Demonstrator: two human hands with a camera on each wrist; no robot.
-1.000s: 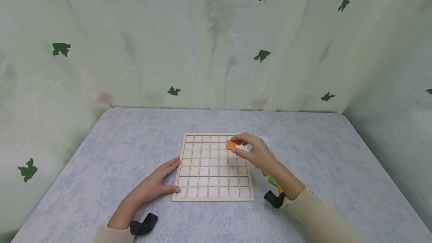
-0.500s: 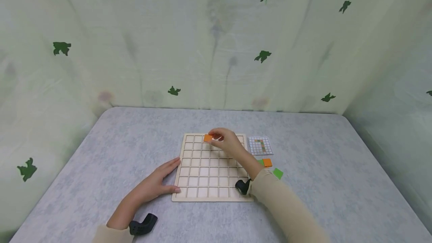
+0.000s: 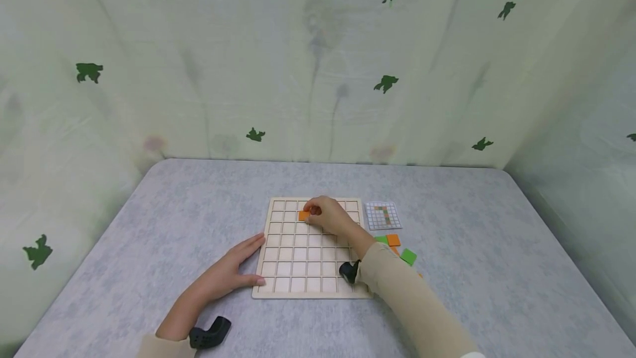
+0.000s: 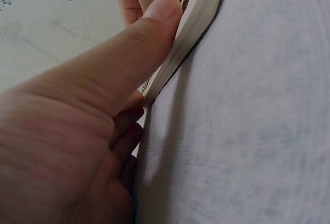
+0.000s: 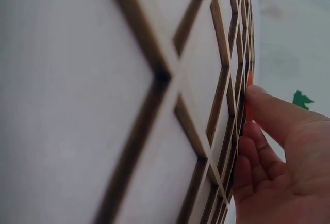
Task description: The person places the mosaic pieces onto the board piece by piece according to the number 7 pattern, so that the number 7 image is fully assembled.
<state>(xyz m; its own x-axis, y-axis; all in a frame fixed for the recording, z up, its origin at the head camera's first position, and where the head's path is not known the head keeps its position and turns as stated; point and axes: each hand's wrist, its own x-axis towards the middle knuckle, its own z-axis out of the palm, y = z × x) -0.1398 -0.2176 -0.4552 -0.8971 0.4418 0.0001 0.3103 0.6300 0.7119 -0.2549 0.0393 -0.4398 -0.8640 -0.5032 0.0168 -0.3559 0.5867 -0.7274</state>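
Note:
A pale wooden grid board with square cells lies on the table. My right hand pinches a small square orange tile between thumb and fingers, over a cell in the second row from the far side, left of the middle. In the right wrist view the orange tile shows as a thin strip at the fingertips, close against the grid bars. My left hand rests at the board's left edge with fingers spread. Its thumb lies on the rim near the front corner.
Right of the board lies a small printed card with a grid and coloured squares. Nearer me are loose tiles, among them an orange tile and a green tile, partly hidden by the right sleeve. A patterned curtain hangs behind the table.
My right hand has carried the orange tile leftward across the board, then slightly nearer me from the far row to the second. The card and loose tiles came into view. My left hand stayed put.

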